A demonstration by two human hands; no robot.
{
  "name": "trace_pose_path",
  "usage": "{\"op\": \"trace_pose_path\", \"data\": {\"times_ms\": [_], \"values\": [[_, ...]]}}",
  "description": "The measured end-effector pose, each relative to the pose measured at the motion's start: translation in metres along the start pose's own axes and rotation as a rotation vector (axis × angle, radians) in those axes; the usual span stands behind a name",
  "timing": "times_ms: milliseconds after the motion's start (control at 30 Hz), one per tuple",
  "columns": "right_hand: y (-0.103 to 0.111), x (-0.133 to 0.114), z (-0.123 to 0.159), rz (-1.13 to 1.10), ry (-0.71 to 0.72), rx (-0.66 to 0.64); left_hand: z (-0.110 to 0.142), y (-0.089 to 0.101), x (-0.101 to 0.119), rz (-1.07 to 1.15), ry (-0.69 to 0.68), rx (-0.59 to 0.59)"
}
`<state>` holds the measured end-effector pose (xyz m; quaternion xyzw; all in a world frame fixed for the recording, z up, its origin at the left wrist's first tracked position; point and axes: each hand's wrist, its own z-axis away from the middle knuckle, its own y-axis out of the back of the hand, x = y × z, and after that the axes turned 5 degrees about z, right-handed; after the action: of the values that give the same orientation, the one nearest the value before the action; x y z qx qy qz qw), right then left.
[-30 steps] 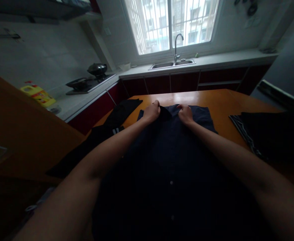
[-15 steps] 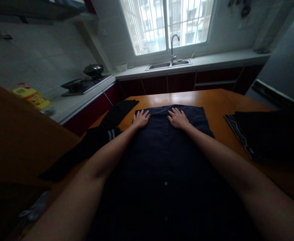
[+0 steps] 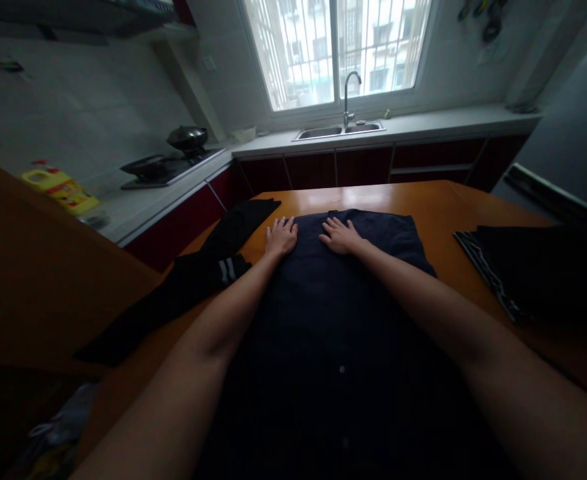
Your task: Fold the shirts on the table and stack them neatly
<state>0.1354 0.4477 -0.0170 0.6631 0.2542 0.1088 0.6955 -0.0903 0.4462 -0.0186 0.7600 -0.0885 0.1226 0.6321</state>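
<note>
A dark navy garment with small pale buttons, looking like a shirt (image 3: 323, 293), lies spread on the wooden table (image 3: 398, 195). My left hand (image 3: 281, 238) rests palm down on its far left corner, fingers spread. Flat on the same cloth, nearer its far middle, is my right hand (image 3: 340, 236), with fingers apart. Neither hand grips the fabric. The near part of the garment is too dark to make out clearly.
Left of the shirt lies a black garment (image 3: 188, 280) with two pale stripes. Folded dark cloth (image 3: 548, 270) sits at the table's right. Beyond are a sink (image 3: 323, 133), a stove with a wok (image 3: 187, 137), and a yellow jug (image 3: 61, 190) on the counter.
My right hand has slid left across the cloth, closer to my left hand. The left hand stays at the far left corner, and the shirt's far edge there looks slightly shifted.
</note>
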Motion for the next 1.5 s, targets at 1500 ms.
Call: {"op": "trace_pose_path", "data": {"times_ms": [1500], "values": [[-0.019, -0.05, 0.372, 0.053, -0.061, 0.326, 0.376, 0.088, 0.048, 0.166, -0.477, -0.207]]}}
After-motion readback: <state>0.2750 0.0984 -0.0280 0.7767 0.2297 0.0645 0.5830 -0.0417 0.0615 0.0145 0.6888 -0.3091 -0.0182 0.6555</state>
